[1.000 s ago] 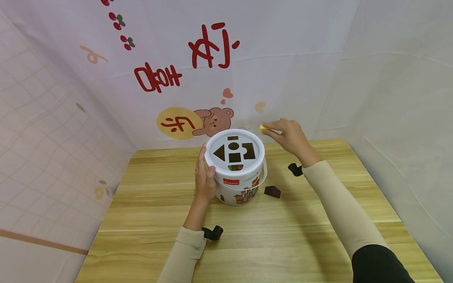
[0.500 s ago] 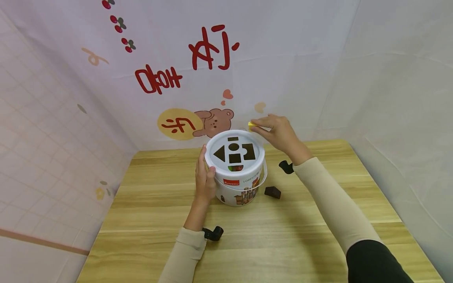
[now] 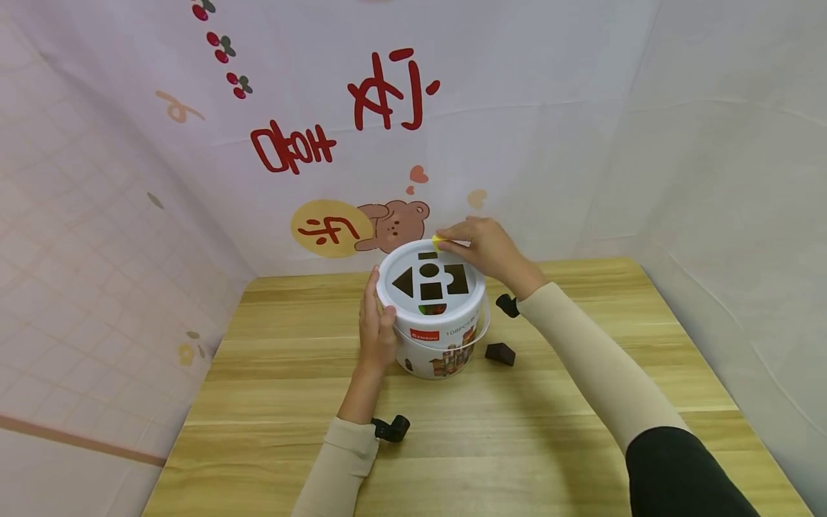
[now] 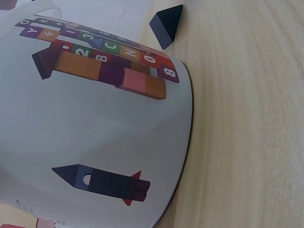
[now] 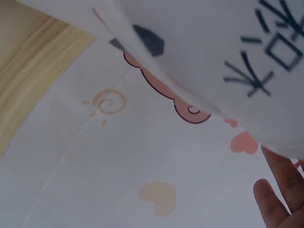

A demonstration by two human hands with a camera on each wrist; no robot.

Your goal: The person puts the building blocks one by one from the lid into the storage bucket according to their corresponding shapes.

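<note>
A white bucket (image 3: 429,352) with a shape-cut lid (image 3: 397,305) stands upright on the table in the head view. My left hand (image 3: 377,334) rests on its left side, fingers fairly straight along the wall and thumb near the rim. Over the lid's far edge, my right hand (image 3: 484,245) pinches a small yellow block (image 3: 438,242) between thumb and fingertips, close to the narrow rectangular hole. Fingers (image 5: 280,190) of the right hand appear at the edge of the right wrist view; the block is hidden there. The left wrist view shows the printed bucket wall (image 4: 104,128).
A dark wedge-like block (image 3: 500,353) lies on the wooden table (image 3: 491,445), right of the bucket. The bucket's white handle (image 3: 486,323) hangs down at its right. A white printed cloth wall (image 3: 530,143) rises behind the table.
My right hand has moved left with the yellow block, from the bucket's right side to over the lid's far edge. The left hand and the bucket have stayed put.
</note>
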